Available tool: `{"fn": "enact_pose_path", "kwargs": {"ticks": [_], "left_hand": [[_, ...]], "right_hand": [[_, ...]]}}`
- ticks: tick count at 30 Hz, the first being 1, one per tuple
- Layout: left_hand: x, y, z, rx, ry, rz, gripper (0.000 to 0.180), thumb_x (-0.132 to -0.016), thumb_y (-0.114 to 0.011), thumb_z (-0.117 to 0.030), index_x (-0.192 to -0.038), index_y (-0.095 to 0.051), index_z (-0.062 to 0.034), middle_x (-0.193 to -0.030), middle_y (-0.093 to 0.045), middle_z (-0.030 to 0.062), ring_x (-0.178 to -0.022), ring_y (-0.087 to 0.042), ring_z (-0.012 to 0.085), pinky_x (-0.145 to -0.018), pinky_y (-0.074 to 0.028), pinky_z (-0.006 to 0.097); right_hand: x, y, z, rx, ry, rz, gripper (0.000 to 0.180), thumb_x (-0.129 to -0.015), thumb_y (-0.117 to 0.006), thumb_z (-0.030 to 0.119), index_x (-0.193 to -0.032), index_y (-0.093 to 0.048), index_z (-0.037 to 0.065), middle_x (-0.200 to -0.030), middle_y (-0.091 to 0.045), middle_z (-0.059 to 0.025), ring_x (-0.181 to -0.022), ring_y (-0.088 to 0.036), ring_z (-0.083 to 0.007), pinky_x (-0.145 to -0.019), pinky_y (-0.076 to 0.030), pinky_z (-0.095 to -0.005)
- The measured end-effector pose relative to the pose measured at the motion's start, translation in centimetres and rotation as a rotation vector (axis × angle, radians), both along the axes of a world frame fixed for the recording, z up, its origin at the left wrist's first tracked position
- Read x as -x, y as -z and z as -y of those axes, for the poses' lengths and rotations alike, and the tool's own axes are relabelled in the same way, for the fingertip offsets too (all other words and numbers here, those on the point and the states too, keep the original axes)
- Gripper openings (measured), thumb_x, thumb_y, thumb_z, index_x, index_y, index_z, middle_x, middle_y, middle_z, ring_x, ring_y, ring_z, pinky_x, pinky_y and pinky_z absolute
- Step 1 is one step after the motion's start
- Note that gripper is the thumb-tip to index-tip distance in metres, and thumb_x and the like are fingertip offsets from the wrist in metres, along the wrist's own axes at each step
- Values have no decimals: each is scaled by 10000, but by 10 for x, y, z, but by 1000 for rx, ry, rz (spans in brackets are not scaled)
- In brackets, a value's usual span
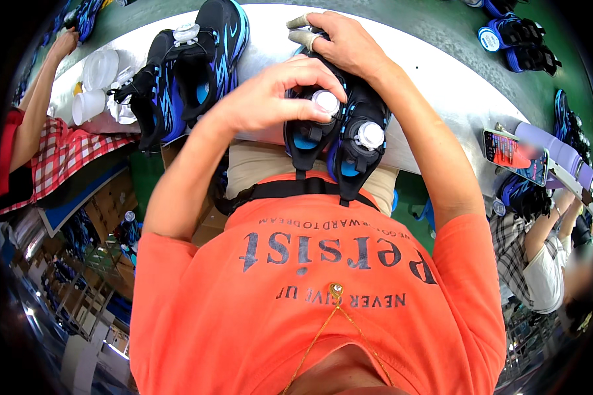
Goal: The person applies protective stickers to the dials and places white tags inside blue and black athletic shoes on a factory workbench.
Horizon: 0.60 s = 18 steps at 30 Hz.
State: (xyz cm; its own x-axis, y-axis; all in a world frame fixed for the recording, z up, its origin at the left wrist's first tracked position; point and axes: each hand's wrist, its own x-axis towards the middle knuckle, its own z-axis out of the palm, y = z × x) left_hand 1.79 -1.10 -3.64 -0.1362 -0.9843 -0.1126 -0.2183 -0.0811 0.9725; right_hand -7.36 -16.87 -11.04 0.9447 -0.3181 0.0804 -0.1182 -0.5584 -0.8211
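Observation:
Before me on the bench's near edge, toes pointing away, sit two black sneakers side by side: the left sneaker [303, 141] and the right sneaker [366, 105]. Each has blue-purple accents and a white round knob on its tongue. My left hand [270, 92] curls over the left sneaker, thumb and index finger pinching its white round knob [325, 102]. The other white knob [370, 135] is untouched. Across the left sneaker's toe bends my right hand [349, 43], with pale finger cots on two fingertips; it grips the toe, which it partly hides.
Another pair of black-blue sneakers [201, 72] stands to the left, beside white plastic tubs [89, 105]. A co-worker's arm [39, 92] reaches in at far left. On the right, a phone [515, 157] leans by a lavender object [560, 155]; another person [540, 263] sits beyond.

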Motion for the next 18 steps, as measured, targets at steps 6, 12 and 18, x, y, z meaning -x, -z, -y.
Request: {"fn": "enact_pose_path", "kwargs": {"ticks": [6, 12, 18], "left_hand": [[-5, -10, -3, 28, -41, 97, 293, -793, -640, -122, -1077, -643, -53, -1117, -609, 62, -1089, -515, 207, -954, -388, 317], [27, -38, -72, -41, -423, 176, 154, -835, -609, -96, -968, -629, -22, -962, -616, 118, -885, -589, 212, -804, -449, 301], [84, -17, -44, 72, 50, 738, 226, -838, -595, -293, -928, -655, -95, -850, -606, 130, -767, -579, 313, -675, -478, 424]], "right_hand": [[1, -1, 0, 116, 2, -85, 286, -864, -570, 253, -1106, -649, 123, -1031, -627, -145, -951, -587, -310, -849, -457, -358], [60, -69, 12, -142, 30, -110, 263, -876, -600, 250, -1088, -661, 106, -1001, -645, -123, -940, -609, -227, -828, -468, -323], [88, -60, 32, -337, 253, -180, 254, -920, -589, 228, -1108, -659, 71, -959, -647, -21, -882, -551, -98, -773, -439, -242]]}}
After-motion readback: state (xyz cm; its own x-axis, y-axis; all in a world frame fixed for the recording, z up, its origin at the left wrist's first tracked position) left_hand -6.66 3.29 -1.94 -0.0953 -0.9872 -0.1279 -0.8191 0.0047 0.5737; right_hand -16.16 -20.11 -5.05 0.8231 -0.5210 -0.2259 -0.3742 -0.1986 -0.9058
